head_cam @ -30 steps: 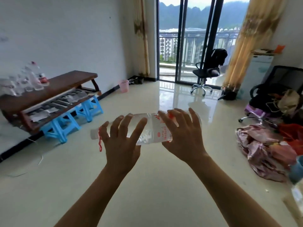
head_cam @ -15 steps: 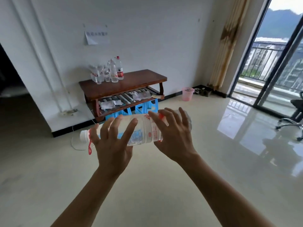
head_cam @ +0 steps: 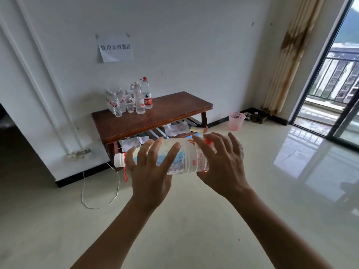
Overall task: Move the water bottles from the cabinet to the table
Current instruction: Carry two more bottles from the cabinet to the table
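1. You hold a large water bottle (head_cam: 180, 156) level between both hands at chest height over the tiled floor (head_cam: 194, 220). Its long axis runs left to right across you, with the white cap (head_cam: 119, 160) pointing left and the base under your right palm.
2. Your left hand (head_cam: 150, 167) spreads its fingers (head_cam: 142, 152) wide over the neck end; your right hand (head_cam: 223, 164) wraps the label end the same way. Both are pressed to the bottle, carrying it; neither closes into a fist.
3. The brown wooden tabletop (head_cam: 155, 117) lies straight ahead and a little left, against the white wall, well apart from the bottle. Your left hand is the nearer one to it.
4. A cluster of upright bottles (head_cam: 128, 100) already stands at the back left corner of the tabletop; the front and right parts look free.
5. The bottle is clear, ribbed plastic with a white and red label and a red strap hanging at the neck. I judge it smooth and bulky, so tip it cap-up before setting it down.
6. A pink mesh basket (head_cam: 236, 121) stands on the floor right of the table.
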